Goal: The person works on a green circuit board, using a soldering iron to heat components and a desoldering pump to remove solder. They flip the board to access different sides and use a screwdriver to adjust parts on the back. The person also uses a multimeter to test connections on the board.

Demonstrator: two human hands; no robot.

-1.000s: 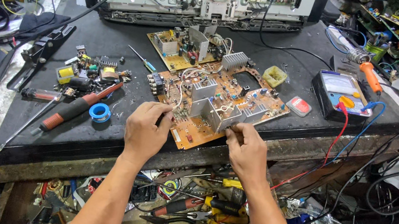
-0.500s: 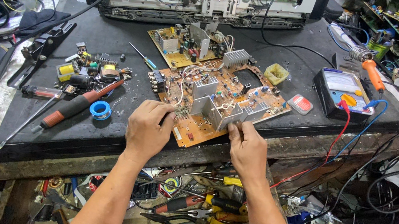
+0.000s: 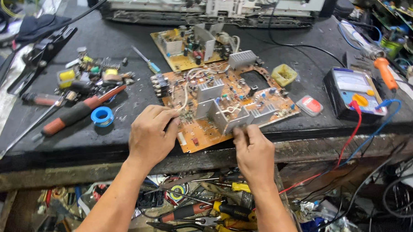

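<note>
Item: orange circuit board (image 3: 223, 102), near the bench's front edge. My left hand (image 3: 151, 137) grips its near corner; my right hand (image 3: 253, 153) pinches its front edge. Alongside: red-handled screwdriver (image 3: 82, 109), blue tape roll (image 3: 102, 116), multimeter (image 3: 354, 90), second board (image 3: 184, 50) behind.

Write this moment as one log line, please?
left hand: on circuit board near edge | right hand: fingertips at board's heat sink | bench: screwdriver, tape roll, multimeter

Pale rectangular meter dial screen (image 3: 350, 80) on black multimeter (image 3: 358, 94) (right of table), small red-white packet (image 3: 310, 105) beside
</note>
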